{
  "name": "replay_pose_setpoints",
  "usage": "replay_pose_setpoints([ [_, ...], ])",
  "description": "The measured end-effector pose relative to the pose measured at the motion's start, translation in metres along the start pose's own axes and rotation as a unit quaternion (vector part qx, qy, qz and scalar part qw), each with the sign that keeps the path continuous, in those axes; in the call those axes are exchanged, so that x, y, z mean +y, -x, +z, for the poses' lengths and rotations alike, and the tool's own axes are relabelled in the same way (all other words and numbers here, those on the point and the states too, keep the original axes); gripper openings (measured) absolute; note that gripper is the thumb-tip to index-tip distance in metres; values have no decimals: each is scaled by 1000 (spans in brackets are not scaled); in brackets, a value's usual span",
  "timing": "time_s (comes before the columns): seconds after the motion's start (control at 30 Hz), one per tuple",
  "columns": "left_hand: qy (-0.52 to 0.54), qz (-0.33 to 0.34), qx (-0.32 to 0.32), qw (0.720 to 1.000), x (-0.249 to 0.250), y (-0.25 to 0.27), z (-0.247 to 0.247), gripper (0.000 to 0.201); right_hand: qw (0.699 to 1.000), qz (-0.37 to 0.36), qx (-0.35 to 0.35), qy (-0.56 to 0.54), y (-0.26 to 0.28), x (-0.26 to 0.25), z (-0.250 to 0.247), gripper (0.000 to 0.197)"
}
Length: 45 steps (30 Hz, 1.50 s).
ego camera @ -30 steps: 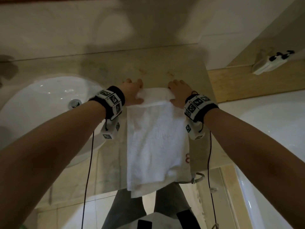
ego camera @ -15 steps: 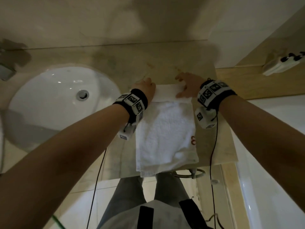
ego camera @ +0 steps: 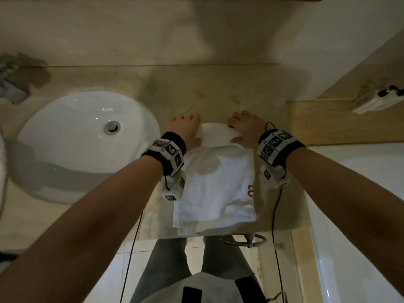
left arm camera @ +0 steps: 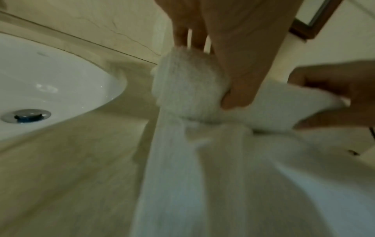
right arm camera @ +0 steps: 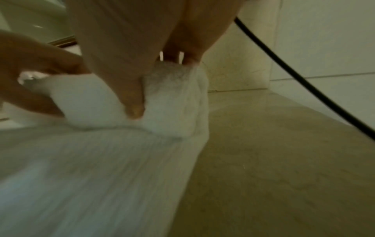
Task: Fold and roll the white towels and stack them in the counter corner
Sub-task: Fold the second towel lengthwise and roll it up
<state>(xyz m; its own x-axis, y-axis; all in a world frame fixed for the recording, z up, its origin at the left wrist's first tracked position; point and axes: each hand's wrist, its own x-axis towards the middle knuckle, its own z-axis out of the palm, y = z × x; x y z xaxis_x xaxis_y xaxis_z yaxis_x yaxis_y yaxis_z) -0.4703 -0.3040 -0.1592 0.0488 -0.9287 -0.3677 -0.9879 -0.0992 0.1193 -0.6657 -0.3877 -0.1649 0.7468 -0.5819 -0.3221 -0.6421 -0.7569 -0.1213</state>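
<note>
A white towel (ego camera: 216,184) lies folded lengthwise on the beige counter (ego camera: 122,217), its far end rolled into a thick roll (ego camera: 215,134). My left hand (ego camera: 185,130) grips the roll's left end (left arm camera: 188,86), thumb in front and fingers behind. My right hand (ego camera: 244,127) grips the right end (right arm camera: 174,99) the same way. The unrolled part runs toward me and its near hem (ego camera: 188,230) reaches the counter's front edge. A small red mark (ego camera: 251,190) shows on the towel's right side.
A white oval sink (ego camera: 83,145) with a metal drain (ego camera: 112,127) lies left of the towel. The counter's back right corner (ego camera: 271,84) meets the walls beyond my hands. A white tub rim (ego camera: 360,193) is at the right, a metal ring (ego camera: 242,239) under the counter edge.
The roll at the far end has grown thicker, and the flat part has shortened: its near hem, which hung over the front edge, now lies on the counter.
</note>
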Motion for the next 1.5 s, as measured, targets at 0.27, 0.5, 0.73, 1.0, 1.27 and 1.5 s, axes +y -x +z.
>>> replay_pose_setpoints([
  [0.27, -84, 20, 72, 994, 17, 21, 31, 45, 983, 31, 19, -181, 13, 5, 6, 26],
  [0.5, -39, 15, -41, 998, 12, 10, 2, 47, 991, 43, -126, -30, -8, 11, -10, 70],
  [0.73, 2, 292, 40, 956, 84, 28, 12, 32, 995, 30, -77, -48, -20, 5, -12, 55],
  [1.0, 1, 266, -214, 940, 144, 33, 48, 50, 996, 23, -72, -44, -25, 2, -13, 58],
  [1.27, -4, 225, -219, 949, 173, 44, 49, 37, 996, 28, -63, -50, -23, 1, -12, 54],
  [1.5, 6, 292, -227, 929, 180, 72, 48, 35, 997, 25, -54, -58, -22, 3, -10, 56],
])
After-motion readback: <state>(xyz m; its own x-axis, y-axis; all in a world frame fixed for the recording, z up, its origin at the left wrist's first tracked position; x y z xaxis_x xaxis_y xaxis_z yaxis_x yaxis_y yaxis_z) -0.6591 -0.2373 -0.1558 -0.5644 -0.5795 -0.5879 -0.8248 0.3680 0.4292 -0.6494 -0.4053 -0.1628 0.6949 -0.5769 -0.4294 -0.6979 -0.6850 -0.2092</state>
